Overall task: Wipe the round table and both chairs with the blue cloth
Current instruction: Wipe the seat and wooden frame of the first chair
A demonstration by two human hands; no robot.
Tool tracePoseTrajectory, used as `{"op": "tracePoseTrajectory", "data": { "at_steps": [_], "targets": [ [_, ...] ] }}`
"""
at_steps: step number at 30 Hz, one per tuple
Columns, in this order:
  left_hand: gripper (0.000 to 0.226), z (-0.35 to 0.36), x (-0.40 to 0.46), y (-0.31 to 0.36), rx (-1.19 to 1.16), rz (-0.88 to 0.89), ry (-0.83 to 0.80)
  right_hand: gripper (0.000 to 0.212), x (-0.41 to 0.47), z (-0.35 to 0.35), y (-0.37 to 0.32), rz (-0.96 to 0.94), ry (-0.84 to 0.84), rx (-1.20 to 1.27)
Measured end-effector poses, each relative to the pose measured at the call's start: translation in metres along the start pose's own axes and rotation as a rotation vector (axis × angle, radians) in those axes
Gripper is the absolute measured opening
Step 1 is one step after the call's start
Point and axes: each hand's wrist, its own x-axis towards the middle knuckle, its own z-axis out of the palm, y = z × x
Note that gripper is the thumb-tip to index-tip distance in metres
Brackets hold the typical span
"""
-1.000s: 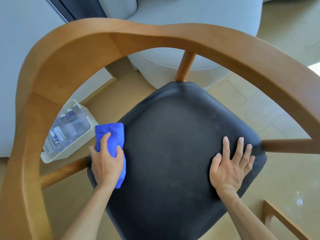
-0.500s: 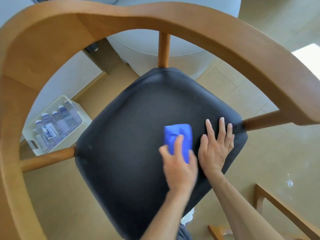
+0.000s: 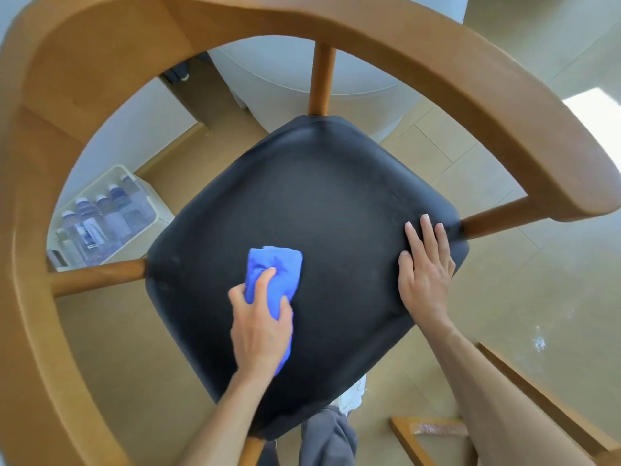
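Observation:
I look straight down on a wooden chair with a curved back rail (image 3: pixel 386 38) and a black padded seat (image 3: pixel 322 203). My left hand (image 3: pixel 260 327) presses the folded blue cloth (image 3: pixel 275 270) onto the seat, a little left of its middle. My right hand (image 3: pixel 425 264) lies flat with fingers spread on the seat's right corner, beside a wooden strut (image 3: pixel 494 215). It holds nothing.
A white basket of plastic bottles (image 3: pixel 100 216) stands on the floor at the left. A grey rounded piece of furniture (image 3: pixel 302 75) sits beyond the chair. Another wooden frame (image 3: pixel 433 428) is at the lower right. My trouser leg and shoe (image 3: pixel 336 428) show below the seat.
My left hand slid the cloth from the seat's left edge across to beside my right hand, then back left toward the middle. My right hand stayed on the right corner.

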Motion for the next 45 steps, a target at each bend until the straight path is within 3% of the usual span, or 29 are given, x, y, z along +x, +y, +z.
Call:
{"op": "tracePoseTrajectory", "data": {
  "at_steps": [5,9,15,24,31,37,41,45],
  "targets": [
    [0.047,-0.028,0.015,-0.053,-0.051,-0.191,0.196,0.054,-0.003,0.009,-0.009,0.018,-0.006,-0.159],
    [0.048,-0.023,0.014,-0.049,-0.073,-0.273,0.228,0.058,-0.004,0.013,-0.017,0.015,-0.056,-0.221],
    [0.049,0.000,-0.015,-0.020,-0.102,-0.258,0.214,0.060,-0.003,0.007,-0.012,0.002,-0.107,-0.180],
    [0.060,0.074,-0.097,0.072,-0.221,0.092,-0.074,0.047,-0.007,-0.019,-0.005,0.009,-0.180,0.201],
    [0.043,0.059,-0.097,0.071,-0.397,0.015,-0.288,0.055,-0.066,-0.033,-0.013,-0.008,-0.238,0.322],
    [0.036,0.023,-0.073,0.049,-0.491,0.047,-0.492,0.056,-0.125,-0.021,-0.050,0.061,-0.170,0.142],
    [0.039,-0.013,-0.059,0.039,-0.529,-0.054,-0.607,0.087,-0.141,-0.009,-0.069,0.163,-0.263,-0.116],
    [0.036,-0.061,-0.046,0.032,-0.463,-0.068,-0.569,0.078,-0.138,-0.002,-0.086,0.225,-0.225,-0.075]
  ]
}}
